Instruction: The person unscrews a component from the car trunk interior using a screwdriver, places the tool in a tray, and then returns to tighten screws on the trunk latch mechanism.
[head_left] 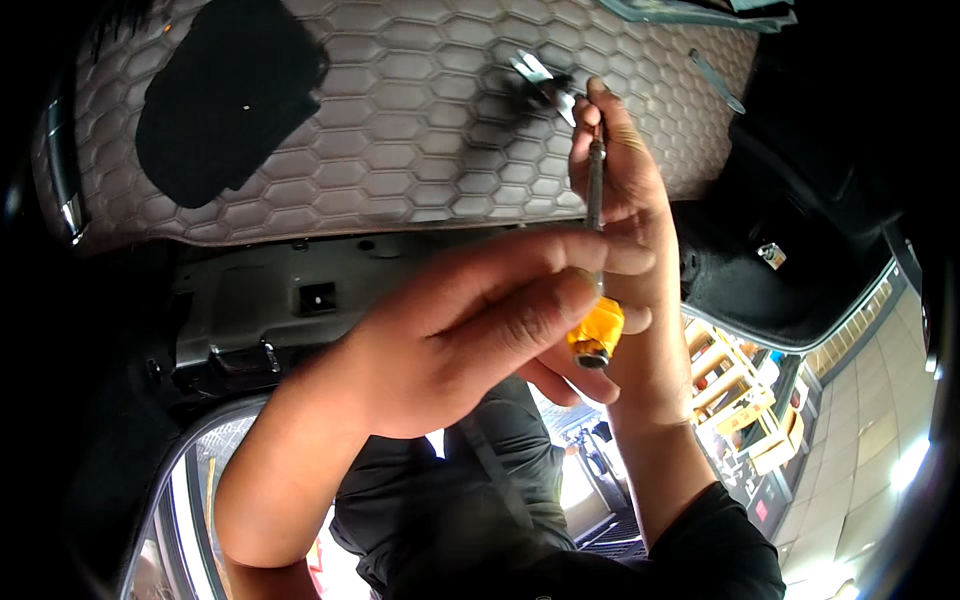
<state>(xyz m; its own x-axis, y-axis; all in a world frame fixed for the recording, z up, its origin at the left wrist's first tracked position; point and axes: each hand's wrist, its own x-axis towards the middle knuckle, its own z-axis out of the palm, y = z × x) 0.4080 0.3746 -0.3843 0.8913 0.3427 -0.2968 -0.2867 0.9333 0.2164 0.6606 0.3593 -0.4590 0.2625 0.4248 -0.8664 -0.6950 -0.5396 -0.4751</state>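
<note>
A screwdriver with a yellow handle [598,325] and a long metal shaft [596,185] is held upright in the picture, its dark-ended handle toward me. My left hand [480,330] closes thumb and fingers around the handle's upper part and lower shaft. Farther up, my right hand [625,160] pinches near the far end of the shaft; the tip is hidden by its fingers. Just beyond those fingertips is a shiny metal piece [540,78] with a dark, blurred part. I cannot tell whether the right hand touches it.
A quilted grey-brown mat [420,120] lines the vehicle's cargo area, with a black flat piece [230,100] on its left. A metal wrench-like tool [717,82] lies at the right edge. Below runs the dark sill [390,265]. Shelving with boxes [745,400] stands outside.
</note>
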